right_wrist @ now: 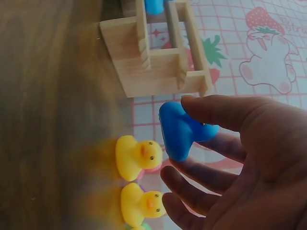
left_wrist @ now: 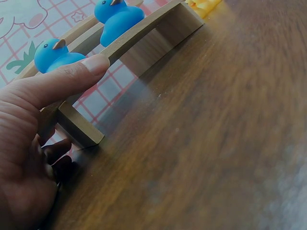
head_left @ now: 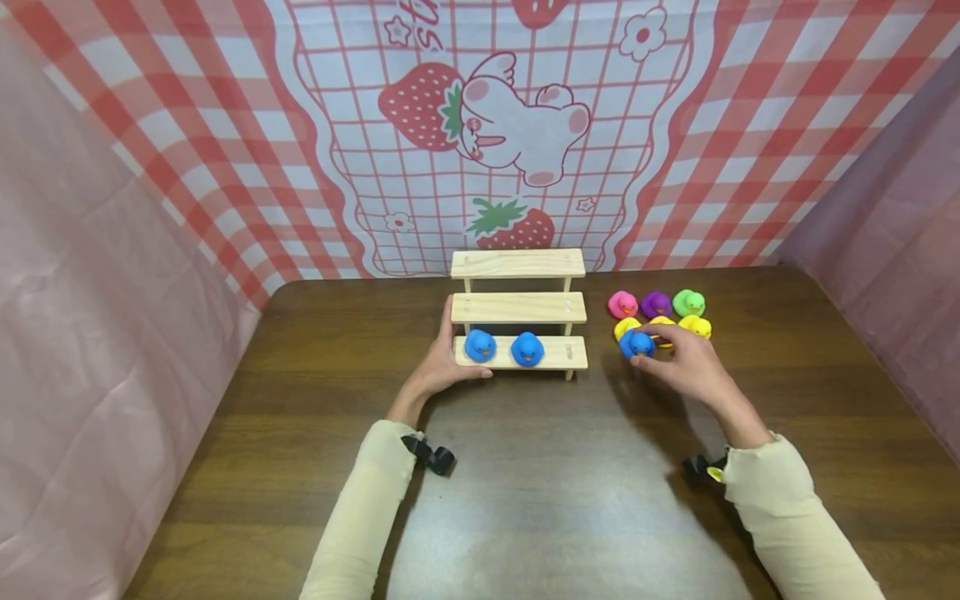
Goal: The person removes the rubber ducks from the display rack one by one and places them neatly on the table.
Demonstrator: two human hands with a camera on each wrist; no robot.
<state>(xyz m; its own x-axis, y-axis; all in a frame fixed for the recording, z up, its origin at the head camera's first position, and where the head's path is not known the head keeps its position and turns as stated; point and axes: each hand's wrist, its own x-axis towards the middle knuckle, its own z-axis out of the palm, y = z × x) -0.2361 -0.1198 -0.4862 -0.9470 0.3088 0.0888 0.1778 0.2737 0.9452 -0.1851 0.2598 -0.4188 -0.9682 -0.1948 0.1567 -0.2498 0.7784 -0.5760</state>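
Note:
A small three-step wooden rack stands near the back of the table. Two blue rubber ducks sit on its lowest step, one at the left and one near the middle. My left hand grips the rack's left end, its thumb along the lowest step's front edge and the fingers around the side. To the right of the rack, my right hand pinches a third blue rubber duck between thumb and fingers. The duck is raised off the table, in front of a row of yellow rubber ducks.
Behind the yellow ducks are a pink duck, a purple duck and a green duck. A strawberry-print cloth hangs behind the brown wooden table. Pale pink cloth hangs at the sides.

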